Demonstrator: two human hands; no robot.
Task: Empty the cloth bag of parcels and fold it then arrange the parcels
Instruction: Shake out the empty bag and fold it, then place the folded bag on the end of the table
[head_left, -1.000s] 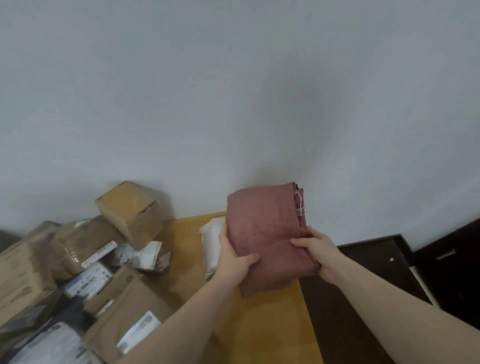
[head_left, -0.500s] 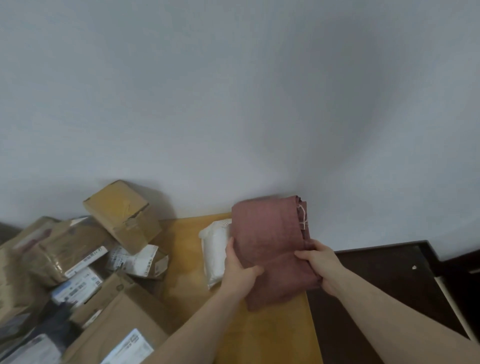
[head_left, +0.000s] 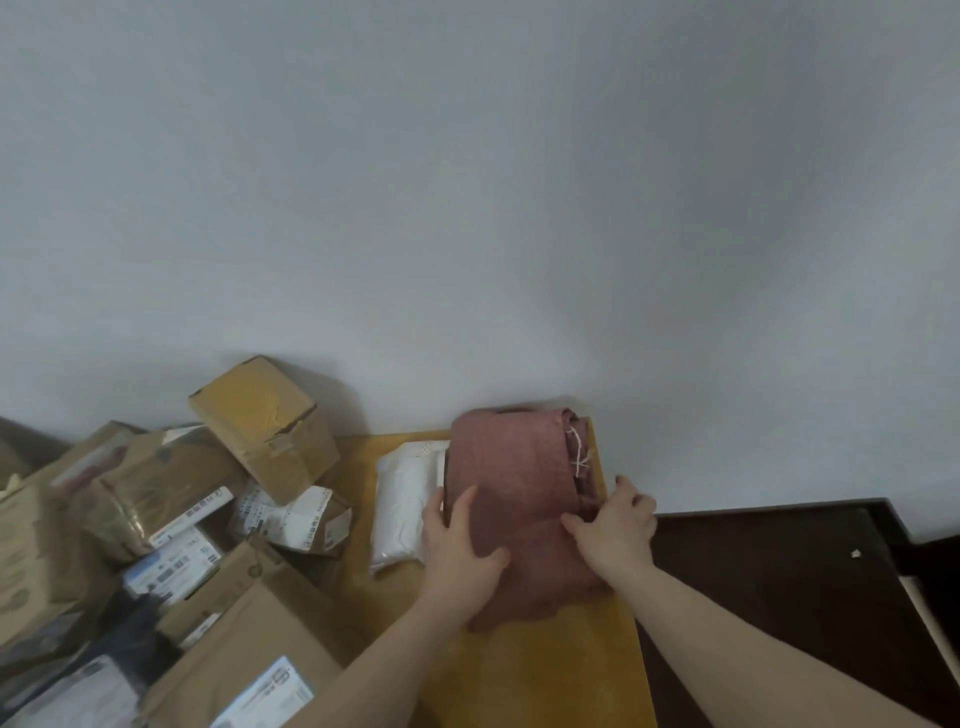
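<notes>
**Folded cloth bag held at the far right corner of the table**

The folded maroon cloth bag (head_left: 519, 499) lies at the far right corner of the yellow wooden table (head_left: 545, 675), its far edge against the white wall (head_left: 467, 208). A pale drawstring (head_left: 577, 453) shows among the layered folds on its right side.

The left hand (head_left: 460, 551) grasps the bag's near left edge, thumb on top of the cloth, the fingers out of sight along the side. The right hand (head_left: 613, 530) grips the bag's right edge, fingers curled over the folded layers near the table's right edge, thumb lying on the cloth. Both forearms reach in from the near side.

Just left of the bag, touching it, a white plastic mailer parcel (head_left: 402, 499) lies flat on the table near the far edge, partly tucked under the bag's left side.

Across the left half of the table the other parcels sit in a loose heap. A yellow-brown cardboard box (head_left: 265, 421) rests tilted against the wall at the back of the heap. In front of it lies a small parcel covered in white labels (head_left: 291, 519). A taped brown box with a white label (head_left: 161, 488) sits further left. A large brown box with a printed label (head_left: 249, 670) stands at the near left edge.

To the right of the table, dark wooden flooring (head_left: 779, 597) runs along the wall.
</notes>
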